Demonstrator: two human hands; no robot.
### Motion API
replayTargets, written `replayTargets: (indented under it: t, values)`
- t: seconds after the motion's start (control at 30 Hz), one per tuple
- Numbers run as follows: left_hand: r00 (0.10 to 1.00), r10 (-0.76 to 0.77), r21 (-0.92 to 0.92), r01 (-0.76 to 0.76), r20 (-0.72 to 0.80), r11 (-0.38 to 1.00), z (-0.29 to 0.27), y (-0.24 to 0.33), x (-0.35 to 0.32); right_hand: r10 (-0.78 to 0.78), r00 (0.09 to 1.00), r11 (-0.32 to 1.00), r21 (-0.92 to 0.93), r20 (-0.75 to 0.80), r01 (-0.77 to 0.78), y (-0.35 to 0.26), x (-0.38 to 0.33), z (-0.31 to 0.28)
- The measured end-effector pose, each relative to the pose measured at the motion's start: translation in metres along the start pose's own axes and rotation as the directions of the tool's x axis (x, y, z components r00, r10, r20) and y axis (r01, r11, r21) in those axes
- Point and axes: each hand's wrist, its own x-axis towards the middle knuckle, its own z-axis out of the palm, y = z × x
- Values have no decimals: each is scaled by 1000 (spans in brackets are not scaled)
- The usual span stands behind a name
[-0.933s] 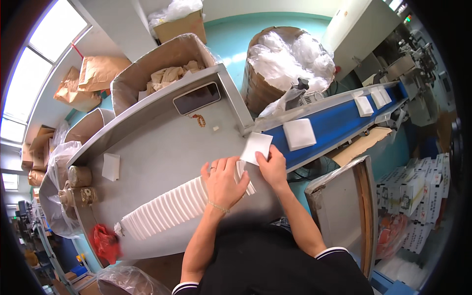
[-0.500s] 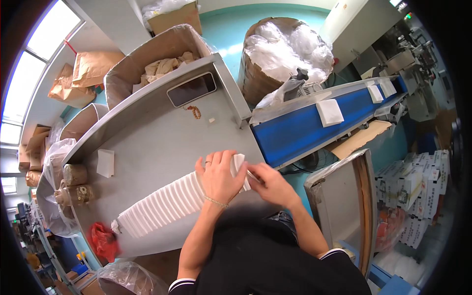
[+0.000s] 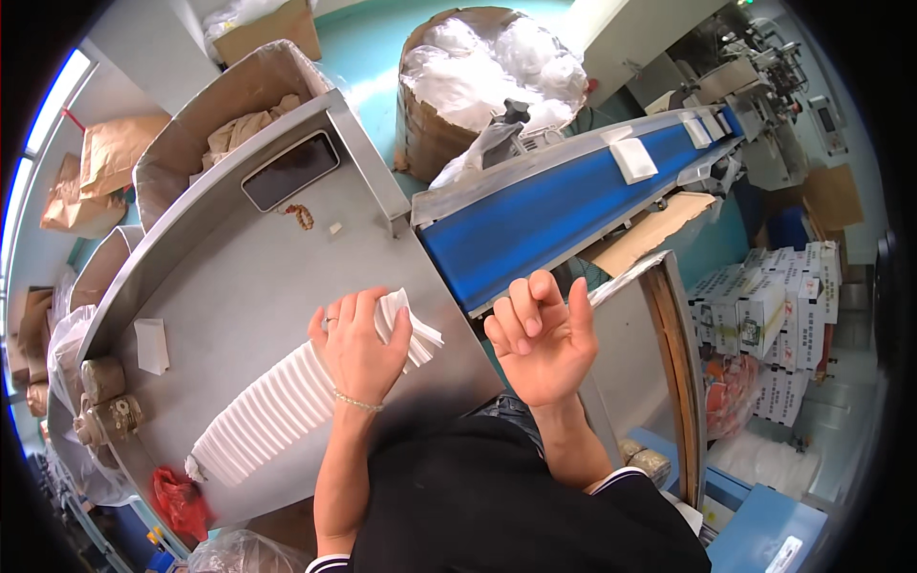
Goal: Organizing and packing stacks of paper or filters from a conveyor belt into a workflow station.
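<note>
A long row of white folded paper pieces, which look like napkins, stands on edge across the grey metal table. Over the row's right end lies my left hand, its fingers along the far side and its thumb on the right, gripping the last pieces. The end pieces lean and fan out a little past the thumb. My right hand is raised to the right of the row, palm turned up, fingers loosely bent and thumb apart, with nothing in it. One loose white piece lies at the table's left.
A blue conveyor belt runs off to the far right, carrying a white folded stack and others beyond. A phone and a beaded bracelet lie near the table's raised rim. A red plastic bag sits at the near left corner.
My right hand has come away from the row's end and risen, turning palm up. My left hand stays on the row. The whole view has shifted, with the table now farther left.
</note>
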Motion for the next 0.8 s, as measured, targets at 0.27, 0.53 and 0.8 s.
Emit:
replayTargets:
  t: [0.27, 0.53, 0.8]
  values:
    - [1000, 6, 2, -6, -27, 1000, -3, -5, -1, 15, 1000, 996, -85, 26, -12, 12, 2, -4]
    - [982, -31, -115, 9, -186, 993, -28, -11, -11, 253, 939, 322, -895, -234, -310, 63, 6, -64]
    - [481, -480, -132, 592, -733, 795, -115, -173, -131, 209, 956, 71, -972, -205, -224, 71, 14, -53]
